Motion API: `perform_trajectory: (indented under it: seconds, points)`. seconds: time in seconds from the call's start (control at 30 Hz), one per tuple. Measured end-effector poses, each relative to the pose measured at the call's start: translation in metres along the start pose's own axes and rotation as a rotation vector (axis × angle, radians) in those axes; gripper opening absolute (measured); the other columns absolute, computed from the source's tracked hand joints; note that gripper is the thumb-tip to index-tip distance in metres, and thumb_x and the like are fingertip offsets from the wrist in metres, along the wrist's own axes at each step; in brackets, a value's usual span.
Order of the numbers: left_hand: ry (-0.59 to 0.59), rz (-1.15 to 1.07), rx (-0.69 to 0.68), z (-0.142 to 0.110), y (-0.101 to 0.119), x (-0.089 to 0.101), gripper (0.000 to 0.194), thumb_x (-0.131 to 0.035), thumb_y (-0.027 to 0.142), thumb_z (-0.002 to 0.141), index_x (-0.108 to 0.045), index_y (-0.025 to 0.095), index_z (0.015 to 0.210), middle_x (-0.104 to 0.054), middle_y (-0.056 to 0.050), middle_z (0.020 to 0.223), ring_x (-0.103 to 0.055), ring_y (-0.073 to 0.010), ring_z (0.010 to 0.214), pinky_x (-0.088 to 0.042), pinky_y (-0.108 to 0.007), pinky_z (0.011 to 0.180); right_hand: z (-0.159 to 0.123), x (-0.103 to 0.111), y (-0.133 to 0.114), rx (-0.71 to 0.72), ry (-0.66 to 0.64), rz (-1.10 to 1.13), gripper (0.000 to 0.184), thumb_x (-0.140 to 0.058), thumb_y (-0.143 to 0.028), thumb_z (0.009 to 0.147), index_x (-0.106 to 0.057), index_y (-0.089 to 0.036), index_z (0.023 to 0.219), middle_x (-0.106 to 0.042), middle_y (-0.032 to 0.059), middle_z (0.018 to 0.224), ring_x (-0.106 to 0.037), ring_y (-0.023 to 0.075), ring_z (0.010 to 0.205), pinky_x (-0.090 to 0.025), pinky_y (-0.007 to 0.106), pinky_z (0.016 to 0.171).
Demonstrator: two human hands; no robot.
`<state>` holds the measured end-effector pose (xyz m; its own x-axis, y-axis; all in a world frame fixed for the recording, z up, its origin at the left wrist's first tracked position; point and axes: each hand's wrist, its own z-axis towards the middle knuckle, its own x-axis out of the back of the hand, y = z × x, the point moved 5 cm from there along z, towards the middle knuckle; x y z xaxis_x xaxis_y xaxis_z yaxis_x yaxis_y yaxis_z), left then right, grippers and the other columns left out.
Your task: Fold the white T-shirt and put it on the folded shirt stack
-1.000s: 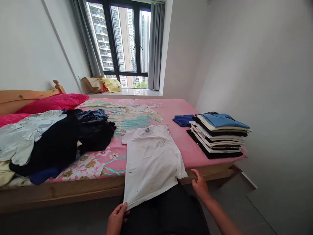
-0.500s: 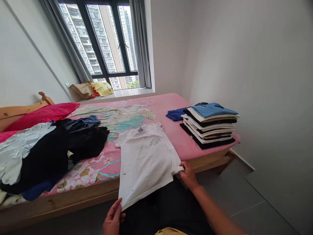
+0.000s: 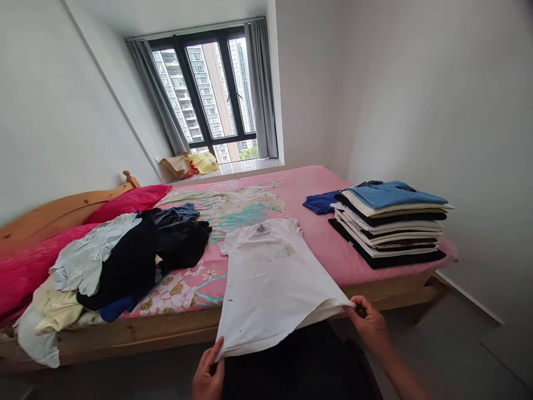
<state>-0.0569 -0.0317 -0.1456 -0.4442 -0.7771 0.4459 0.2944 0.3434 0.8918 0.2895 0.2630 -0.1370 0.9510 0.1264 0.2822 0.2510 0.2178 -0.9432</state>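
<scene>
A white T-shirt (image 3: 275,283) with a dark printed emblem near its neck lies spread over the bed's edge, neckline away from me. My left hand (image 3: 209,369) pinches the near left corner of its hem. The near right corner is gripped between the thumb and fingers of my right hand (image 3: 368,319). Between both hands the hem hangs past the mattress edge, above my dark trousers, and its right part is pulled out taut.
A stack of folded clothes (image 3: 391,228) stands on the bed at the right, with a blue folded garment (image 3: 320,203) beside it. Loose clothes (image 3: 125,261) lie heaped at the left near red pillows (image 3: 129,204). The wooden bed frame (image 3: 166,333) runs along the front.
My right hand has moved outward to the right, stretching the shirt's hem wider. My left hand keeps its corner. The view has shifted, showing more of the bed's left side.
</scene>
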Motion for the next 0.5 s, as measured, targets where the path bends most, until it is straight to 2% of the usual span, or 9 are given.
perform_trajectory:
  seconds: [0.07, 0.13, 0.27, 0.37, 0.5]
  points:
    - [-0.008, 0.035, -0.042, 0.001, 0.002, 0.002, 0.049, -0.063, 0.05, 0.059, -0.071, 0.023, 0.1, -0.068, -0.003, 0.091, -0.064, -0.022, 0.089, -0.051, -0.03, 0.079, 0.003, 0.008, -0.002, -0.08, 0.153, 0.004, 0.026, -0.06, -0.043, 0.068, -0.048, -0.021, 0.072, -0.044, -0.0053, 0.058, -0.041, 0.011, 0.052, -0.035, 0.022, 0.05]
    - [-0.012, 0.071, -0.051, 0.001, 0.003, 0.004, 0.05, -0.063, 0.052, 0.061, -0.071, 0.023, 0.101, -0.068, -0.004, 0.091, -0.064, -0.0218, 0.089, -0.051, -0.03, 0.077, 0.005, 0.012, -0.01, -0.087, 0.229, 0.026, 0.025, -0.061, -0.04, 0.065, -0.043, -0.021, 0.068, -0.046, -0.0049, 0.062, -0.04, 0.01, 0.052, -0.035, 0.022, 0.049]
    - [0.024, 0.104, -0.028, -0.001, 0.002, 0.007, 0.047, -0.057, 0.054, 0.068, -0.071, 0.024, 0.101, -0.068, -0.004, 0.097, -0.062, -0.0226, 0.096, -0.05, -0.028, 0.078, 0.006, 0.009, -0.021, -0.065, 0.208, 0.096, 0.028, -0.058, -0.041, 0.067, -0.038, -0.022, 0.069, -0.053, -0.0024, 0.069, -0.042, 0.0103, 0.053, -0.037, 0.022, 0.051]
    - [0.069, 0.111, -0.026, -0.001, 0.004, 0.008, 0.044, -0.056, 0.05, 0.068, -0.071, 0.024, 0.099, -0.069, -0.003, 0.096, -0.063, -0.0222, 0.094, -0.05, -0.028, 0.077, 0.004, 0.009, -0.023, -0.053, 0.182, -0.023, 0.027, -0.053, -0.045, 0.071, -0.049, -0.021, 0.082, -0.057, -0.0013, 0.068, -0.05, 0.0143, 0.058, -0.041, 0.025, 0.055]
    - [0.121, 0.098, -0.004, -0.006, 0.023, 0.018, 0.037, -0.058, 0.042, 0.063, -0.072, 0.024, 0.092, -0.071, -0.001, 0.09, -0.065, -0.0213, 0.084, -0.051, -0.027, 0.073, -0.001, 0.018, -0.031, -0.016, 0.024, -0.198, 0.039, -0.044, -0.043, 0.075, -0.06, -0.022, 0.104, -0.067, 0.0028, 0.091, -0.061, 0.0208, 0.079, -0.046, 0.03, 0.069]
